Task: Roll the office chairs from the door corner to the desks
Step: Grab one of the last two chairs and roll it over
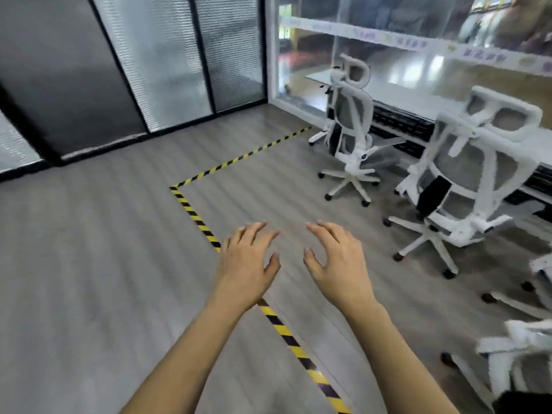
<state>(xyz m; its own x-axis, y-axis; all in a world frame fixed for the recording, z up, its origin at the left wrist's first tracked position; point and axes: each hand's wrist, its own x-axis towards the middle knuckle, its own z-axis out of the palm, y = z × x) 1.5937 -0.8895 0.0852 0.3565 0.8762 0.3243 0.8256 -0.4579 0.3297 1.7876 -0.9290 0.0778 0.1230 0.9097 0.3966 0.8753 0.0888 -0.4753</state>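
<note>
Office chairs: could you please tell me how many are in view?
2 whole: the far chair at the desk, and the near chair right of it, closer to the camera. At the lower right edge, white chair parts suggest at least one more, cut off.

Count: 2 whole white office chairs, far chair (349,127) and near chair (466,174). More chair parts (513,351) at right edge, number unclear. 2 hands: left hand (248,261), right hand (337,264). 1 desk (397,97). 1 hazard tape line (194,216).
</note>
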